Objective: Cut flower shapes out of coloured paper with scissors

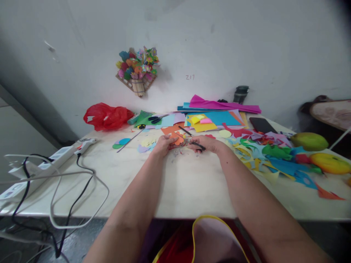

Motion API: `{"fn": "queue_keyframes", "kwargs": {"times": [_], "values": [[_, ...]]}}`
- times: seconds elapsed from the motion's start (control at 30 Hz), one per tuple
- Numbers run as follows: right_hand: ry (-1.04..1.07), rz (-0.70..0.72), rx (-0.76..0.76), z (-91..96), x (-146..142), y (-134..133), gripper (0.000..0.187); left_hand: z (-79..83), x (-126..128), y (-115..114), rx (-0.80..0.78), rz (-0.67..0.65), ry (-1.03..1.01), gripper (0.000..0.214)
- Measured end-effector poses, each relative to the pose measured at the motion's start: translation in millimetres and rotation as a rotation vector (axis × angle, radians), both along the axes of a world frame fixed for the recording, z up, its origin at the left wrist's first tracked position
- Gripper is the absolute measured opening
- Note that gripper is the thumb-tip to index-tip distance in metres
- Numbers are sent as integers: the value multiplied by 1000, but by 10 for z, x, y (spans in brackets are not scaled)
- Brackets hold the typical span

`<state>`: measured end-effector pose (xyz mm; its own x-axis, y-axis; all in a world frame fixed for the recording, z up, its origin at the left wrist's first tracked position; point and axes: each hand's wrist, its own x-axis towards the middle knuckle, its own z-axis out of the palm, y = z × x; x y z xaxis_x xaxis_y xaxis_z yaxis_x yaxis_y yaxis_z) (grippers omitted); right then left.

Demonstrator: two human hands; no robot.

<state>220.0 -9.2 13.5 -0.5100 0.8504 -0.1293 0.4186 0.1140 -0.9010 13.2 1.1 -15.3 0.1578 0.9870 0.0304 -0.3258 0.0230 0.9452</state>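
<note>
Pale table [192,190] — red bag [108,116] | paper scraps [293,166] | phone [263,125] | power strip [61,153]

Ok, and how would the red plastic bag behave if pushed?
The red plastic bag would probably give and crumple, since its film looks thin and creased. Its irregular, slumped shape makes rolling unlikely. Any contents can't be made out, so its weight is uncertain.

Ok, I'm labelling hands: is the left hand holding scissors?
No, the left hand holds orange paper, while the right hand holds scissors.

Forearms [137,193] extended, hands [163,145] [208,143] close together, fingers [171,140] curled
</note>
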Motion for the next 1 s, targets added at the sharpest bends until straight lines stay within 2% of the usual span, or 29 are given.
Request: {"fn": "queue_keyframes", "kwargs": {"times": [0.6,0.8,1.0], "values": [[79,25,-8,-72,45,64,29,-11,-19,16,-10,-18,1,19],[89,3,-2,-57,39,46,25,-25,-29,25,-2,-20,-13,16],[111,-10,24,-145,37,112,22,-26,-18,29,-11,0,-28,12]]}}
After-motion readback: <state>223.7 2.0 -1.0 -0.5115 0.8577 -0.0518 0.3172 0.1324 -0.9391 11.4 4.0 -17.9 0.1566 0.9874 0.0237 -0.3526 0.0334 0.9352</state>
